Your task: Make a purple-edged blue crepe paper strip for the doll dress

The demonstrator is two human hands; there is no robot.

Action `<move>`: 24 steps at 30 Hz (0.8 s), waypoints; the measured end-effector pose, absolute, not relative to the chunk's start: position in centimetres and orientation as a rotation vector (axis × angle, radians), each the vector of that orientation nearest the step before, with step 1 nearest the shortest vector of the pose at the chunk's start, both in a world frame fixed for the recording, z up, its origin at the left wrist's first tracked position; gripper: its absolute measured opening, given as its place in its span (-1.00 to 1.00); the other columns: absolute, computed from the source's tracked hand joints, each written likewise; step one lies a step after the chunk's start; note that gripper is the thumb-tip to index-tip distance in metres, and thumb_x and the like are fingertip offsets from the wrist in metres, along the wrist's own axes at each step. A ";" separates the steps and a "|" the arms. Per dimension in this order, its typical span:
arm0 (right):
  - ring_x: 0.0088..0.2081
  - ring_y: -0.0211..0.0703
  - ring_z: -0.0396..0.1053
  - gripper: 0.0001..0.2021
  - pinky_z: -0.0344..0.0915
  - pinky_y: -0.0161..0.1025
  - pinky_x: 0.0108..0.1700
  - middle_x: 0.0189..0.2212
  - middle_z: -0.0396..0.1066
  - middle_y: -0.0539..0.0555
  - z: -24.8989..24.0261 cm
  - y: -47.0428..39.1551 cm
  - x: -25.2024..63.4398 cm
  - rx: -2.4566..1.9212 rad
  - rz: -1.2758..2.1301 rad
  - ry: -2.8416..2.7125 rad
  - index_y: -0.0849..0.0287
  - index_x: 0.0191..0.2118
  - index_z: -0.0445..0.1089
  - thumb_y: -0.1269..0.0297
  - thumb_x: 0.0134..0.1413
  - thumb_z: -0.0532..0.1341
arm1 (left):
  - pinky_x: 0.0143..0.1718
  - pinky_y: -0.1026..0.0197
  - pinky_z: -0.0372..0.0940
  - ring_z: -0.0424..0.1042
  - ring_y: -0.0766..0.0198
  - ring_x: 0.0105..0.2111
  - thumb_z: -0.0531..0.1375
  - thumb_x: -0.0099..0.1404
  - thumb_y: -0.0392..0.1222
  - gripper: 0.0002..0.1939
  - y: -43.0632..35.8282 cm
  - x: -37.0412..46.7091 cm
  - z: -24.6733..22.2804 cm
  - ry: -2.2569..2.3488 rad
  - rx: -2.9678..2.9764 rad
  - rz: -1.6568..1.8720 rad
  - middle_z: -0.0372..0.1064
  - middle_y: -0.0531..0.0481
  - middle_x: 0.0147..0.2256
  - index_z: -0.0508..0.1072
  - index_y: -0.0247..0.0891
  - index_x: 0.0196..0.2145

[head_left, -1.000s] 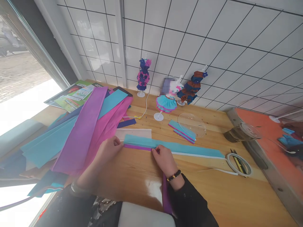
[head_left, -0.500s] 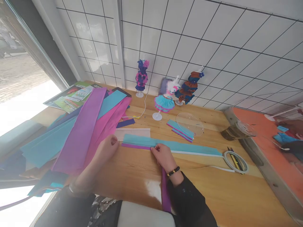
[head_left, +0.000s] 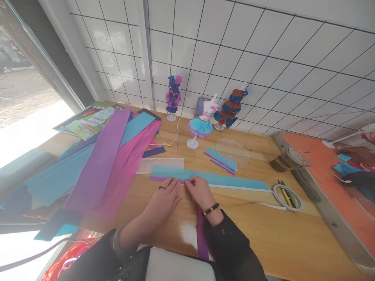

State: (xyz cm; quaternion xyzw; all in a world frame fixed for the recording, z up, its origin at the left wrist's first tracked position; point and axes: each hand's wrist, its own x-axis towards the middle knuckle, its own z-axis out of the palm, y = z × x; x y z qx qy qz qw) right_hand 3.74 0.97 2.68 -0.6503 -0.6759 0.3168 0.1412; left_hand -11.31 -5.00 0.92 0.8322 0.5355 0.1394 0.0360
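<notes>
A long light-blue paper strip (head_left: 234,180) lies across the table, with white tape along its near edge towards the right. A narrow purple strip (head_left: 202,238) runs along the left part of that edge, then hangs down towards my lap from beneath my right hand. My left hand (head_left: 165,195) rests flat, fingers stretched, on the purple edging. Just right of it, my right hand (head_left: 199,191) pinches the purple strip against the blue one. A roll of white tape (head_left: 274,191) lies by the blue strip's right end, over dark pointed tools that I cannot identify.
Purple, pink and blue sheets (head_left: 98,164) are heaped at left. Small dressed display stands (head_left: 192,143) line the tiled wall. Short blue-and-purple strips (head_left: 219,159) lie near a clear round lid (head_left: 233,152). At right are a lidded cup (head_left: 285,162) and an orange surface (head_left: 328,168).
My left hand has moved right from the blue strip's left end and now lies flat beside my right hand. The right hand stays at nearly the same spot on the strip.
</notes>
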 end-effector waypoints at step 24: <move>-0.78 -0.33 0.22 -0.74 0.13 -0.42 -0.74 -0.73 0.31 -0.10 5.7 -0.3 8.3 -1.412 1.785 -1.294 0.20 -0.20 0.15 0.13 0.09 -0.03 | 0.07 -0.03 0.04 0.07 0.02 0.08 0.09 0.21 -0.03 -0.55 -4.7 -9.9 1.7 1.746 2.544 0.318 0.20 -0.20 0.02 0.28 -0.32 0.00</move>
